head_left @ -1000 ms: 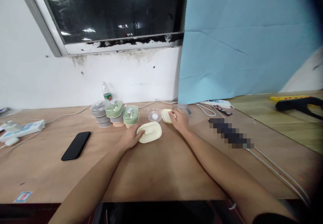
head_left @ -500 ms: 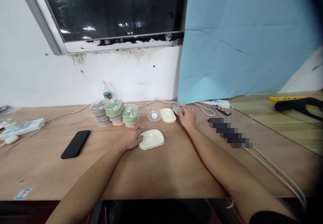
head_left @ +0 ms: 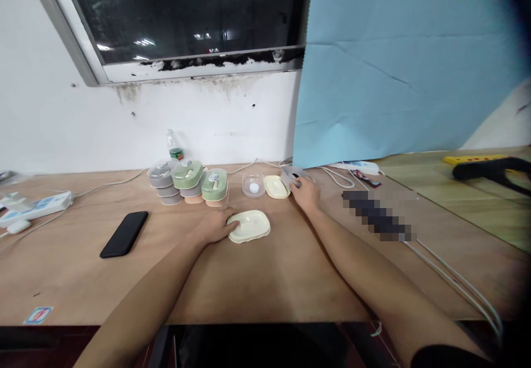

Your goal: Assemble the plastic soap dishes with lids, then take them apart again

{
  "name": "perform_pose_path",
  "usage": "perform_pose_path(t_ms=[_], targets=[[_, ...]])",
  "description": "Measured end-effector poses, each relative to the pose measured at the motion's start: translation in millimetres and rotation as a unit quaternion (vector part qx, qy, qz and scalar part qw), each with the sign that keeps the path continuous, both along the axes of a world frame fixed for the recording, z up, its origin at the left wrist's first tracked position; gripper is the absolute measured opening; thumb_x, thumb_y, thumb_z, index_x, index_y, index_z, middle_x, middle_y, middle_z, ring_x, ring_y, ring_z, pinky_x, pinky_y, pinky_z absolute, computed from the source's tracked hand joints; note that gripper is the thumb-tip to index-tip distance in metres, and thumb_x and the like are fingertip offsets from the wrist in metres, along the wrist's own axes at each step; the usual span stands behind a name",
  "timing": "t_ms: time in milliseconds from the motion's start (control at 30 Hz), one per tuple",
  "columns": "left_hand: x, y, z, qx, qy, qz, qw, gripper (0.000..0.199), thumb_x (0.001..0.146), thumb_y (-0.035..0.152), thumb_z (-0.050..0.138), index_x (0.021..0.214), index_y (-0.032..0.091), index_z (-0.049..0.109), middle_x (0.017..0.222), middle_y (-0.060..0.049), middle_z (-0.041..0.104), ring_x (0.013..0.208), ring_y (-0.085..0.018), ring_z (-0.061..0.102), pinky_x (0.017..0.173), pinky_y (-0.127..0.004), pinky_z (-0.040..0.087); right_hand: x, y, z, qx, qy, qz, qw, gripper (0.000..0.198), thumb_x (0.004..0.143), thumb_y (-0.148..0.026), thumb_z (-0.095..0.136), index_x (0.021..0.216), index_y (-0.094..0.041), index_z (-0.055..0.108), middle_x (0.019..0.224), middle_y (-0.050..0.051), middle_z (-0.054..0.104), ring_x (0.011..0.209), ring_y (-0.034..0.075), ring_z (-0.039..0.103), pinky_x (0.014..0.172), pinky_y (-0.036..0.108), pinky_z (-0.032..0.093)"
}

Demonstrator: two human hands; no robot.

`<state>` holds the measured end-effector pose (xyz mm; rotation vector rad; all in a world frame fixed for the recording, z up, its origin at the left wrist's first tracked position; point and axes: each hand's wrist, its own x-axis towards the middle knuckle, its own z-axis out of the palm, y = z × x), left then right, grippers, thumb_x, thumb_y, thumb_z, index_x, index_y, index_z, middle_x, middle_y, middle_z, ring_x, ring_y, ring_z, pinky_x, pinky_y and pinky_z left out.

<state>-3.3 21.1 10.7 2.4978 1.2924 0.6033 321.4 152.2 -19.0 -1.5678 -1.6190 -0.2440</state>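
My left hand grips the left edge of a shallow cream plastic lid lying on the table, its thumb over the rim. Farther back, my right hand has its fingers bent at a translucent grey container. A small dark thing shows by those fingertips; whether they hold it is unclear. Just left of that container sit a smaller cream tray and a clear container with a white round piece in it.
Stacked lunch boxes with grey lids and green lids stand at the back left, before a plastic bottle. A black phone lies left. Power strips and cables lie toward the sides.
My right hand has shifted slightly, and more of the grey container now shows beside its fingers. My left hand stays on the cream lid. The view has tilted a little.
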Motion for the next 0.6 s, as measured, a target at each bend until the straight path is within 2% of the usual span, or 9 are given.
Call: perform_pose_path(t_ms=[167, 367, 500, 600], targets=[[0, 0, 1.3, -0.001, 0.0, -0.002, 1.0, 0.038, 0.09, 0.039, 0.047, 0.123, 0.023, 0.058, 0.111, -0.007, 0.063, 0.096, -0.022, 0.061, 0.086, -0.035, 0.048, -1, -1, 0, -0.006, 0.016, 0.001, 1.0, 0.018, 0.077, -0.03, 0.054, 0.079, -0.017, 0.067, 0.085, 0.011, 0.067, 0.085, 0.027, 0.052, 0.08, 0.04, 0.037], [0, 1, -1.5, -0.001, 0.0, -0.001, 1.0, 0.039, 0.09, 0.04, 0.047, 0.124, 0.024, 0.056, 0.113, -0.007, 0.063, 0.099, -0.023, 0.061, 0.088, -0.035, 0.047, -4, -9, 8, 0.085, 0.037, 0.047, 0.995, 0.022, 0.087, -0.034, 0.049, 0.084, -0.017, 0.062, 0.09, 0.012, 0.066, 0.095, 0.028, 0.051, 0.088, 0.043, 0.036], [-1, 2, -2.9, 0.004, -0.003, 0.008, 1.0, 0.04, 0.091, 0.042, 0.046, 0.126, 0.023, 0.053, 0.116, -0.007, 0.062, 0.098, -0.023, 0.061, 0.086, -0.036, 0.048, -12, -21, 17, 0.146, 0.051, 0.108, 0.982, 0.02, 0.09, -0.037, 0.047, 0.087, -0.019, 0.057, 0.092, 0.011, 0.064, 0.095, 0.026, 0.052, 0.089, 0.042, 0.039], [0, 1, -3.2, 0.028, -0.03, 0.05, 0.998, 0.052, 0.09, 0.044, 0.047, 0.137, 0.022, 0.04, 0.123, -0.01, 0.058, 0.086, -0.021, 0.062, 0.079, -0.036, 0.049, -30, -38, 21, 0.165, 0.056, 0.183, 0.968, 0.018, 0.09, -0.037, 0.047, 0.09, -0.02, 0.054, 0.092, 0.01, 0.061, 0.092, 0.024, 0.054, 0.086, 0.041, 0.042]])
